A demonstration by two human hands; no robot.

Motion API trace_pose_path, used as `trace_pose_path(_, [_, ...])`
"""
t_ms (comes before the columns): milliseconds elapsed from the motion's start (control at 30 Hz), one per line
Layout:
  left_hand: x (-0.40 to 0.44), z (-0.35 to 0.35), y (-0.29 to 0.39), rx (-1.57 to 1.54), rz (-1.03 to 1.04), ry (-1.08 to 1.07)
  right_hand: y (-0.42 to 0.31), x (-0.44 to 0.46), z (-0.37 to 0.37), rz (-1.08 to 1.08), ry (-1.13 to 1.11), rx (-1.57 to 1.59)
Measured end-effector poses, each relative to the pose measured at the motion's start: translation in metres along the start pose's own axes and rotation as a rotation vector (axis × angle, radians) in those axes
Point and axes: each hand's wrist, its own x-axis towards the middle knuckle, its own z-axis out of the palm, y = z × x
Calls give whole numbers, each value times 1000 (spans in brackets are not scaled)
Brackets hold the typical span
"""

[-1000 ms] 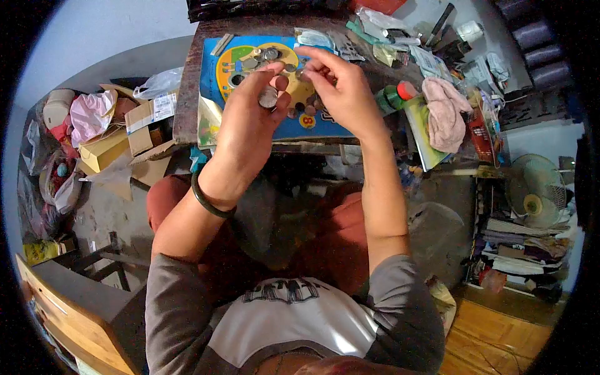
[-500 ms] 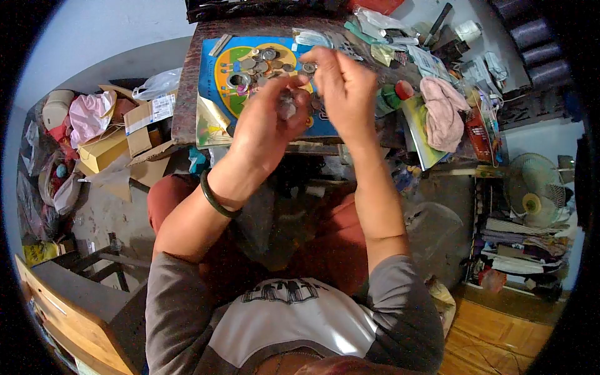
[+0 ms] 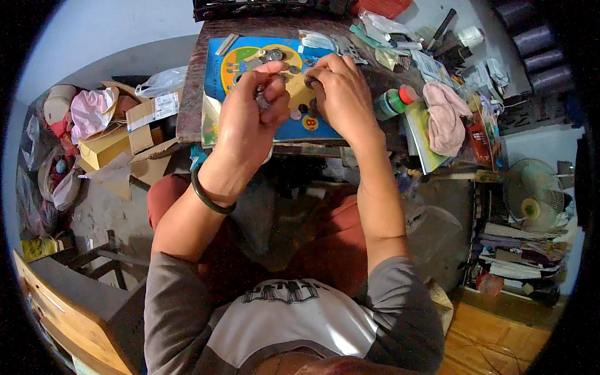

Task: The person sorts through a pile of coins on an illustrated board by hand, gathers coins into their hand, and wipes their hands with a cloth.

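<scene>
My left hand (image 3: 253,112), a dark bangle (image 3: 209,197) at its wrist, is curled closed above the blue picture board (image 3: 284,133). Within its fingers a pale, shiny thing partly shows, too hidden to name. Close over the board's right side, my right hand (image 3: 345,94) has thumb and fingers pinched at a small dark round piece (image 3: 310,80). Several small round button-like pieces (image 3: 274,55) in grey, brown and black lie on the board, some behind my left hand. More dark ones (image 3: 304,108) rest between the hands.
A green bottle with a red cap (image 3: 394,101) and a pink cloth (image 3: 445,119) sit to the right. A grey strip (image 3: 227,44) lies at the board's upper left. Cardboard boxes (image 3: 150,122) and bags crowd the left; a fan (image 3: 533,194) stands at right.
My left hand has moved left and turned more closed. My right hand has lowered towards the board and lies flatter, uncovering pieces between the hands. The view has shifted slightly.
</scene>
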Motion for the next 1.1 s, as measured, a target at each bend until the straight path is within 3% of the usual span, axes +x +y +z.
trace_pose_path(100, [-1,4,2,-15,8,31,-9,1,-10,75,55,-72])
trace_pose_path(300, [-1,3,2,-12,-8,-38,0,-4,-7,-38,-15,33])
trace_pose_path(500, [0,2,1,-18,-27,-62,4,-5,-14,-19,-106,60])
trace_pose_path(800, [1,4,-5,9,-43,-31,12,2,-11,-88,-6,164])
trace_pose_path(900, [2,2,-4,6,-27,-35,8,3,-7,129,-13,516])
trace_pose_path(1000, [2,0,-3,-14,-15,-43,0,7,-10,234,140,893])
trace_pose_path(1100, [-2,5,-8,-33,-26,-1,10,7,-2,187,32,897])
